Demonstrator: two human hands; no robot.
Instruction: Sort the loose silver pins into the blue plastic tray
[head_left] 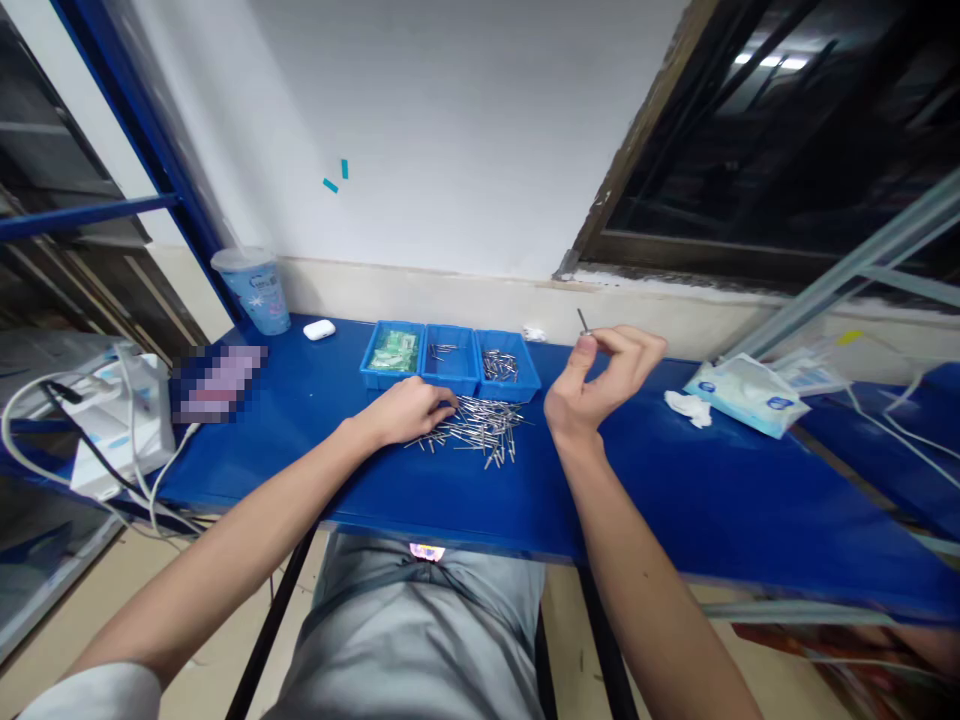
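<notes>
A pile of silver blind rivets lies on the blue table in front of me. My left hand rests at the pile's left edge, fingers curled together; whatever is between them is hidden. Raised to the right of the pile, my right hand pinches one rivet between thumb and forefinger, its thin stem pointing up. Behind the pile stand three joined blue bins: the left bin holds green-printed packets, the middle bin a few rivets, the right bin many.
On the left are a lidded blue cup, a small white case, a pixelated flat item and a white device with cables. A tissue pack and a crumpled tissue lie to the right. A wall rises behind.
</notes>
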